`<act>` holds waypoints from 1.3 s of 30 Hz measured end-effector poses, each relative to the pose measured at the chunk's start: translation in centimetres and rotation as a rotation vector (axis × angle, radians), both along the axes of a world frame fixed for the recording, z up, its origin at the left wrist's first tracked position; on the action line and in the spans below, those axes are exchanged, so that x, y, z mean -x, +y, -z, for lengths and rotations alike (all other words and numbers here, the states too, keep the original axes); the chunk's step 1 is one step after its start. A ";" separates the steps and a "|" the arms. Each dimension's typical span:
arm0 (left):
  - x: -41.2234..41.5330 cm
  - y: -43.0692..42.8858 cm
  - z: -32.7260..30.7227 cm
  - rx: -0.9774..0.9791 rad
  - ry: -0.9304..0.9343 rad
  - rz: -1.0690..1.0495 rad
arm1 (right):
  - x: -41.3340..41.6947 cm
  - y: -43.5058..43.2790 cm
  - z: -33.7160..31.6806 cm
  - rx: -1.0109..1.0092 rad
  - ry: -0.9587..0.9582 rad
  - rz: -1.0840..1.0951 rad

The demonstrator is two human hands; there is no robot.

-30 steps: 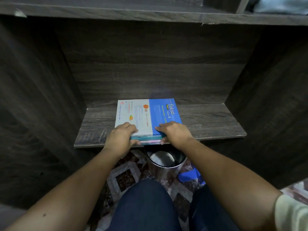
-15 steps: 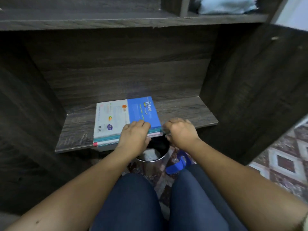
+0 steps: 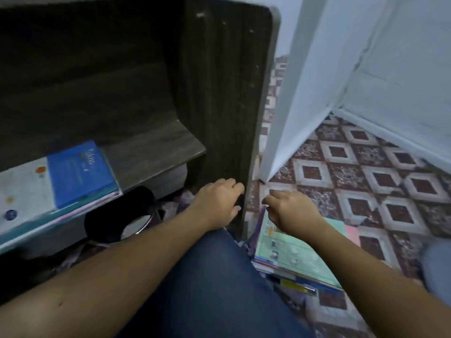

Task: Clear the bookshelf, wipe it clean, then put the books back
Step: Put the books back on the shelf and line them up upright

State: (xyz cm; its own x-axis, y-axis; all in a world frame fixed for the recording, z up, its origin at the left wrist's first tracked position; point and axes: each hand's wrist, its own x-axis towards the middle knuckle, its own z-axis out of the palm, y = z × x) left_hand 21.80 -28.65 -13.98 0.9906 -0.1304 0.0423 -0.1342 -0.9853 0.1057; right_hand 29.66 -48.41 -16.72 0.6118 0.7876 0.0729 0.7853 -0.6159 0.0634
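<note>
Both hands came off the shelved books (image 3: 80,174) and swung right. Left hand (image 3: 217,203) is empty, loosely curled, at the side panel's (image 3: 224,93) front edge. Right hand (image 3: 290,211) is empty, loosely curled, just right of the panel over the floor pile (image 3: 292,254). Shelved books sit well left of the panel.

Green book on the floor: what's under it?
The green book tops a stack: book edges in blue and yellow poke out beneath, and a pink edge shows at its right. Their covers and count are hidden. The right hand overlaps its far end.
</note>
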 end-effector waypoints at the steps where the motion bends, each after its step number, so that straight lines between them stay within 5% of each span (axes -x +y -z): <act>1: -0.8 -1.3 0.4 -0.003 0.016 0.041 | -0.4 -1.9 0.8 0.055 0.047 0.038; 12: -7.9 -11.8 7.1 -0.029 0.301 0.223 | -1.2 -12.6 10.7 0.321 0.518 0.299; 22: -8.1 -12.3 12.0 -0.058 0.484 0.192 | 0.2 -14.2 17.1 0.313 0.493 0.279; 39: -7.3 -11.3 11.7 -0.107 0.602 0.222 | -0.9 -13.3 14.6 0.395 0.721 0.300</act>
